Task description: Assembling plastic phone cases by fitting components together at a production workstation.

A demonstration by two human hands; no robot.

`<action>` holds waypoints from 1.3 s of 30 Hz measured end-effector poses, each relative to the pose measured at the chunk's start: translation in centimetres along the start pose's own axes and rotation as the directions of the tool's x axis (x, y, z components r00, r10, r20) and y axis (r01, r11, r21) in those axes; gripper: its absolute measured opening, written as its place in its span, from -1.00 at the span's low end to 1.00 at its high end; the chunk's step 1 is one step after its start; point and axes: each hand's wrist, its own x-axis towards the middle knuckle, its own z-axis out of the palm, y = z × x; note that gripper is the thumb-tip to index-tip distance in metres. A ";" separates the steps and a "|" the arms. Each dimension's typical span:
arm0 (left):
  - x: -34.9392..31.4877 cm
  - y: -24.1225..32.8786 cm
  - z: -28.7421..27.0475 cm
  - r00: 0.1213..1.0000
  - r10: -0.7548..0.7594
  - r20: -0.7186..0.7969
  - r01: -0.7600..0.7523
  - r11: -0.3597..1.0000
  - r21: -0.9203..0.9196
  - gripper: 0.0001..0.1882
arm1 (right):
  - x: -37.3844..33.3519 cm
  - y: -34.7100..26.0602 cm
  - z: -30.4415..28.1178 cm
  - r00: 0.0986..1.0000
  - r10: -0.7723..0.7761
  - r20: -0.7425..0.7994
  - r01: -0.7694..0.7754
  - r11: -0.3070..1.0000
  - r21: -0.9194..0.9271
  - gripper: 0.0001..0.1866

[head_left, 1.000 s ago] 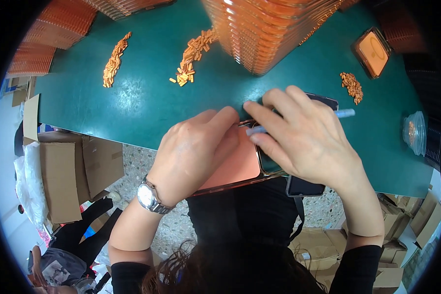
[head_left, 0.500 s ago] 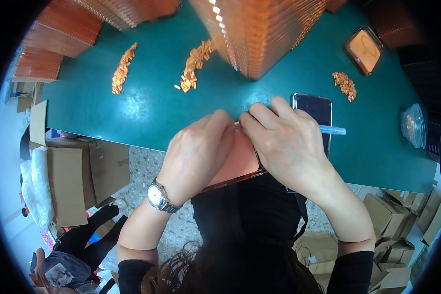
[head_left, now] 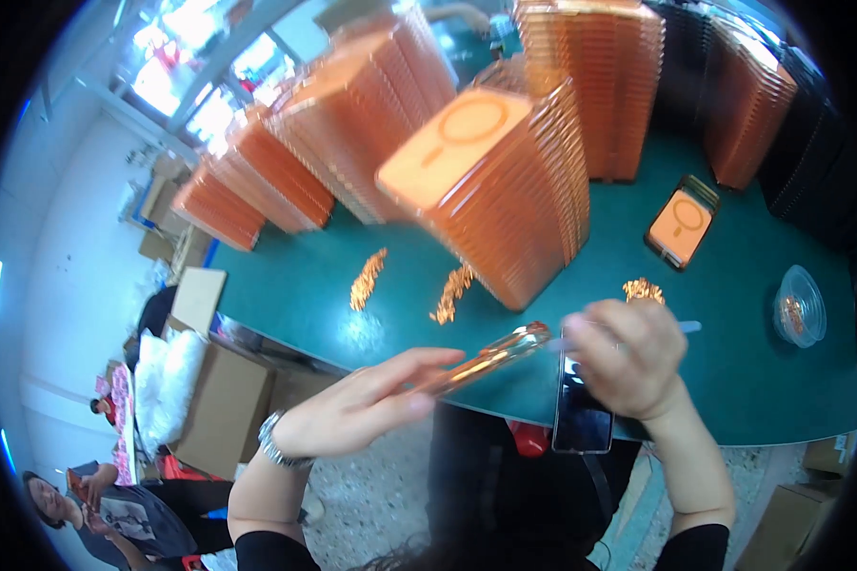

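Note:
An orange phone case (head_left: 490, 360) with a shiny rim is held edge-on by my left hand (head_left: 343, 416), its thumb and fingers around the near end. Close to the case's far corner, my right hand (head_left: 635, 360) is closed on a thin pale-blue pen-like stick (head_left: 686, 326). Motion smears the right fingertips, so the stick's tip and any small piece there cannot be made out. Beneath the right hand lies a dark phone (head_left: 583, 411) at the table's near edge. Small orange pieces (head_left: 644, 290) lie in a pile just beyond that hand.
Tall stacks of orange cases (head_left: 514, 224) stand across the green table (head_left: 400, 305). Two more piles of orange pieces (head_left: 368, 279) lie left. At right are a single case (head_left: 681, 224) and a clear bowl (head_left: 800, 309). A person (head_left: 129, 514) is at far left, near cardboard boxes (head_left: 224, 400).
The view has tilted up, showing more stacks. My hands have moved apart, and the case has turned from face-up to edge-on in my left hand.

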 end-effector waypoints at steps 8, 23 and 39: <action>4.0 13.4 0.2 0.638 0.605 -0.476 -0.378 0.785 0.492 -0.07 | -10.6 11.8 -9.0 0.898 0.400 0.184 -0.366 0.910 -0.194 -0.65; 7.9 13.5 -4.1 0.785 0.431 -0.445 0.050 0.673 0.738 0.03 | -11.7 12.5 -9.4 0.799 0.515 0.310 -0.508 0.854 -0.110 -0.77; 41.0 11.0 14.5 0.886 0.407 -0.222 -0.007 0.491 0.871 0.19 | -13.0 12.9 -9.9 0.749 0.557 0.359 -0.550 0.825 -0.132 -0.84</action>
